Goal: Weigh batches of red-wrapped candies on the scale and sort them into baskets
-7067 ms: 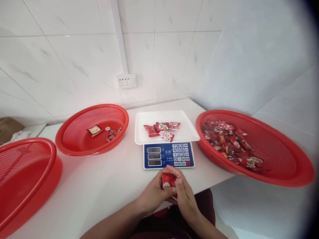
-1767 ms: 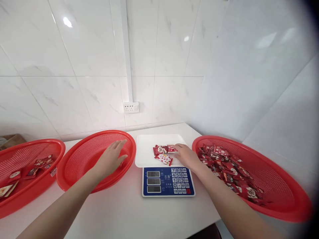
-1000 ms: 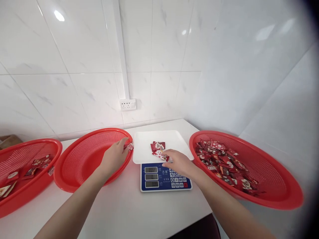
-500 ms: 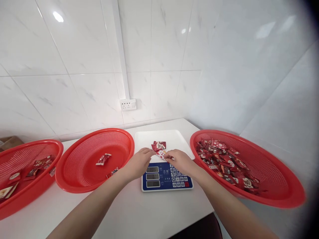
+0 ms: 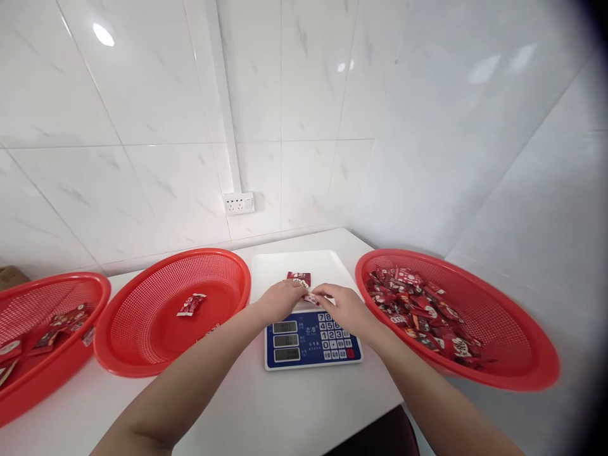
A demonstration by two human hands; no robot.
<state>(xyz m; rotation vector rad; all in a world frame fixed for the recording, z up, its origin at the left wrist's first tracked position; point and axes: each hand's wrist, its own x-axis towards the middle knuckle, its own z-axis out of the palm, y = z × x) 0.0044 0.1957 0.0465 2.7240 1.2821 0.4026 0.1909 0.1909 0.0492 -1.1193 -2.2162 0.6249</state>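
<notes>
My left hand [image 5: 281, 300] and my right hand [image 5: 349, 308] meet over the near edge of the white pan [image 5: 266, 269] of a digital scale. Between their closed fingertips is a small pink-and-white wrapped snack packet [image 5: 311, 298], largely covered by the fingers. Just beyond it on the pan lies a red wrapped packet [image 5: 300, 277], partly hidden by my left hand. Below my wrists is the scale's blue panel [image 5: 308, 345], with number keys on its right and three small displays on its left, too faint to read surely.
At right stands a red basket [image 5: 527, 335] heaped with wrapped packets. Left of the scale, another red basket [image 5: 128, 345] holds a few packets, one red-and-white packet [image 5: 192, 304] among them. A third basket [image 5: 57, 380] sits far left. Behind is a tiled wall with a socket [image 5: 239, 202].
My hands have drawn closer together over the packet, and the left hand now covers more of the red packets on the pan. The whole view has shifted slightly.
</notes>
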